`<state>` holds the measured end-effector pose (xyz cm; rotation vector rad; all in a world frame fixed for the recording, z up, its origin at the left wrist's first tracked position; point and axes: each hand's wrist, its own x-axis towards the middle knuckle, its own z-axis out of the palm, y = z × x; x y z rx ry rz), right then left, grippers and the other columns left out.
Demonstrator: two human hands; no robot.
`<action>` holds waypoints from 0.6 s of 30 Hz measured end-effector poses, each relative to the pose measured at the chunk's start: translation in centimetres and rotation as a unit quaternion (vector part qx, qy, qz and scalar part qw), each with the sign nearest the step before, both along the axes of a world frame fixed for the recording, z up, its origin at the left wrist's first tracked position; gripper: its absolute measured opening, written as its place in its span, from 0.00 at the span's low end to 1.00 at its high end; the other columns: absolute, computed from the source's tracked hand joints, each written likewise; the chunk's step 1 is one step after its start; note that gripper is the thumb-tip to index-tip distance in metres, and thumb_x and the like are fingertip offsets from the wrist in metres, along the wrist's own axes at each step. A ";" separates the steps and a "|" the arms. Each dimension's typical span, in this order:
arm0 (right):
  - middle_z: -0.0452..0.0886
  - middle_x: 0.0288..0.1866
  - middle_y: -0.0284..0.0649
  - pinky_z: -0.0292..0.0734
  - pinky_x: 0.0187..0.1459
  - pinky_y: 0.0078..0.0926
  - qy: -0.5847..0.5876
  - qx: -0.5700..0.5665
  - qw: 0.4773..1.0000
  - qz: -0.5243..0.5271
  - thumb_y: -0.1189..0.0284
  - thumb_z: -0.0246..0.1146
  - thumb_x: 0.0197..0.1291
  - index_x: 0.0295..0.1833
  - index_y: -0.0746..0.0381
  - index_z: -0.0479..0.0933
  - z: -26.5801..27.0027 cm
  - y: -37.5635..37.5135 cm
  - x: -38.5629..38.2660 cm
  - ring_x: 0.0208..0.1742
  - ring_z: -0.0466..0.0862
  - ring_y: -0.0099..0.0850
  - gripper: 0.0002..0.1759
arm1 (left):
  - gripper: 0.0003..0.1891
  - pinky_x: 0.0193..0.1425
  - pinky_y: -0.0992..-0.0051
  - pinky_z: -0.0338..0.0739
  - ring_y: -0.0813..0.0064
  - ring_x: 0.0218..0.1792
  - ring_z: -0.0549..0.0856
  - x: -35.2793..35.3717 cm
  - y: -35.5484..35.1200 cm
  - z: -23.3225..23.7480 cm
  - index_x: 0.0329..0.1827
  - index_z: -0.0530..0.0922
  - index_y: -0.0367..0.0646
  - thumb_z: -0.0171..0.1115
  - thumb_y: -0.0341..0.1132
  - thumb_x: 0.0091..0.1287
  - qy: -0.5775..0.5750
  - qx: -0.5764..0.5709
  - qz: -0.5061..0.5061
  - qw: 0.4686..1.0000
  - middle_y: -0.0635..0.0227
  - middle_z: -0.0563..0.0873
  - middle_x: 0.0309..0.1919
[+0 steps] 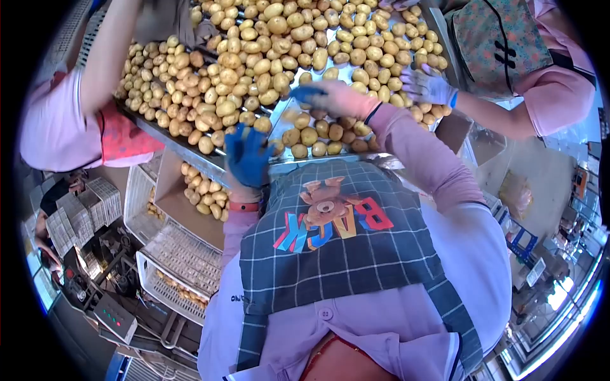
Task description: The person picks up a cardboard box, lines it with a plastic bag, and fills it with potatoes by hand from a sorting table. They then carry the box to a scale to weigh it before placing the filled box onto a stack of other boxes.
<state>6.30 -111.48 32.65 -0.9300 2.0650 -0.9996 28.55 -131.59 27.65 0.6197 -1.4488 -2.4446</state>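
Note:
Potatoes [273, 57] cover a metal sorting table [279, 124] in front of me. My left hand [246, 157], in a blue glove, is at the near edge of the table with its fingers extended beside the nearest potatoes. Stretched across the table, my right hand [337, 100] wears a glove with blue fingertips and a paler back. Motion smears its fingers, so I cannot tell whether they hold anything. A blurred potato [291, 115] shows just below them. Several potatoes [318, 134] lie between my hands and the near edge.
A co-worker's gloved hand [429, 86] rests by the potatoes at right; another co-worker's arm [109, 57] reaches in from the left. Below the table's left side are a box of potatoes [166, 190] and white plastic crates [181, 254]. A control box [115, 317] stands lower left.

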 end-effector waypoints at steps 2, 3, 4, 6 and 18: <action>0.75 0.64 0.46 0.68 0.66 0.47 0.197 0.041 0.969 0.141 0.58 0.61 0.61 0.65 0.53 0.73 -4.0 1.1 2.6 0.66 0.75 0.42 0.27 | 0.20 0.48 0.74 0.77 0.70 0.46 0.81 0.3 2.5 0.0 0.66 0.69 0.40 0.55 0.32 0.72 0.019 -0.204 -0.117 0.972 0.59 0.79 0.54; 0.71 0.70 0.45 0.63 0.70 0.53 0.361 0.031 0.911 0.196 0.58 0.61 0.61 0.68 0.50 0.70 -6.1 3.0 3.5 0.71 0.71 0.41 0.29 | 0.18 0.39 0.78 0.75 0.72 0.39 0.80 0.9 2.4 0.8 0.64 0.72 0.40 0.54 0.34 0.73 -0.016 -0.116 -0.136 0.984 0.62 0.81 0.47; 0.64 0.75 0.42 0.53 0.72 0.63 0.361 0.081 0.904 0.215 0.58 0.62 0.59 0.71 0.47 0.65 -7.7 4.1 2.5 0.76 0.62 0.41 0.33 | 0.17 0.31 0.81 0.73 0.73 0.33 0.79 1.5 2.4 1.7 0.61 0.75 0.40 0.52 0.36 0.73 -0.056 -0.029 -0.146 0.987 0.65 0.82 0.40; 0.70 0.69 0.47 0.64 0.70 0.46 0.350 0.094 0.929 0.079 0.63 0.65 0.56 0.61 0.52 0.77 -6.6 4.4 -0.7 0.70 0.69 0.45 0.25 | 0.18 0.26 0.82 0.66 0.77 0.26 0.73 2.6 1.5 2.2 0.61 0.75 0.39 0.52 0.35 0.72 -0.112 0.361 -0.068 0.923 0.68 0.79 0.33; 0.75 0.64 0.47 0.65 0.66 0.52 0.328 -0.101 0.906 0.250 0.62 0.67 0.54 0.61 0.52 0.76 -7.7 -5.9 9.6 0.66 0.73 0.48 0.27 | 0.33 0.74 0.55 0.60 0.43 0.68 0.69 1.8 -3.6 -1.6 0.69 0.72 0.43 0.58 0.27 0.54 -0.220 -0.660 -0.110 0.710 0.42 0.75 0.63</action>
